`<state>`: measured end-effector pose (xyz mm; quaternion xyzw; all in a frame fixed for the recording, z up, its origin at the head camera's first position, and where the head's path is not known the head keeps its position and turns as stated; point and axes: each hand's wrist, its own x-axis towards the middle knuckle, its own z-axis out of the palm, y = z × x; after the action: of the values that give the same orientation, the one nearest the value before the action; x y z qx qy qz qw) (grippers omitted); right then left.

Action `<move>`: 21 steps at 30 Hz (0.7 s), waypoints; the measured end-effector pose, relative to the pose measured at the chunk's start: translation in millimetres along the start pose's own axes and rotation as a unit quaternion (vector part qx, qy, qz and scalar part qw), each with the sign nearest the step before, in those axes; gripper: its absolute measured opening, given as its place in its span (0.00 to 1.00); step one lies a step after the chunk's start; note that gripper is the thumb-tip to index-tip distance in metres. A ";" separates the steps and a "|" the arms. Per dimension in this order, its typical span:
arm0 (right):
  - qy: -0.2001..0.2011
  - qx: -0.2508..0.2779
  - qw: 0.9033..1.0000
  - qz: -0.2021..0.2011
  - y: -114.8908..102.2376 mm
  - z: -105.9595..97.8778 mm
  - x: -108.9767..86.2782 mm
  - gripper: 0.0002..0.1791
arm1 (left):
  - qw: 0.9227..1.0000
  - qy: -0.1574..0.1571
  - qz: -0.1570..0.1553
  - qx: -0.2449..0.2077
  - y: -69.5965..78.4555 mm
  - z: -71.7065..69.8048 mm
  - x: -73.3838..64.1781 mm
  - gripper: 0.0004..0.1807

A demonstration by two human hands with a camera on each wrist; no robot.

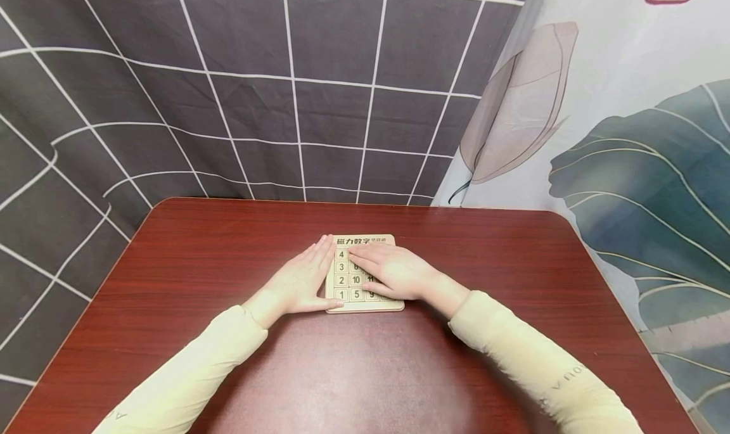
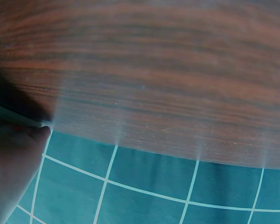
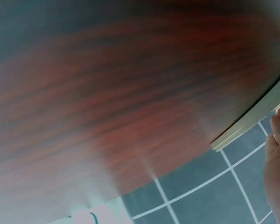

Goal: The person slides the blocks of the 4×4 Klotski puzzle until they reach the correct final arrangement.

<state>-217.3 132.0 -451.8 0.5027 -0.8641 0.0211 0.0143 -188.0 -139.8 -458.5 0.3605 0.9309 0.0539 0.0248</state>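
Observation:
A pale sliding number puzzle [image 1: 365, 306] lies flat on the table, with a dark printed heading across its far end. Along its left edge lie the straight fingers of my left hand [image 1: 296, 283], the thumb stretched over the near left corner. My right hand [image 1: 402, 274] rests palm down across the right part, fingers extended over the number tiles [image 1: 356, 280] and hiding several. Tiles 4, 3, 2 and 1 show in the left column. In the right wrist view, the puzzle's side edge [image 3: 252, 123] appears beside my right hand [image 3: 279, 163]. Part of my left hand [image 2: 14, 163] enters the left wrist view.
The red-brown wooden table [image 1: 228, 244] has rounded far corners. Behind it hangs a dark curtain [image 1: 336, 111] with a white grid, and to the right a pale curtain [image 1: 604, 231] with large leaf prints. Cream sleeves [image 1: 199, 358] cover both forearms.

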 end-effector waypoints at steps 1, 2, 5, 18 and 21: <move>-0.002 0.000 1.000 -0.001 -0.8 0.4 2.4 0.36 | 1.000 -0.001 0.000 0.000 0.0 -0.3 -0.1 0.64; -0.005 0.000 1.000 -0.001 -1.6 0.6 4.6 0.36 | 1.000 -0.002 -0.001 0.001 -0.1 -0.4 -0.3 0.64; -0.015 0.002 1.000 0.002 -4.0 0.7 9.4 0.37 | 1.000 -0.002 0.000 0.003 -0.2 -0.2 -0.7 0.64; -0.015 0.008 1.000 0.012 -2.1 -5.5 -1.8 0.35 | 1.000 0.000 -0.001 0.001 -1.1 1.6 -0.1 0.65; -0.008 0.008 1.000 0.012 1.1 -6.2 -8.6 0.35 | 1.000 -0.001 -0.002 -0.002 -0.8 1.1 0.0 0.65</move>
<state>-213.9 140.3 -446.1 0.4925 -0.8700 0.0241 0.0032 -188.5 -140.3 -459.7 0.3587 0.9314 0.0552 0.0261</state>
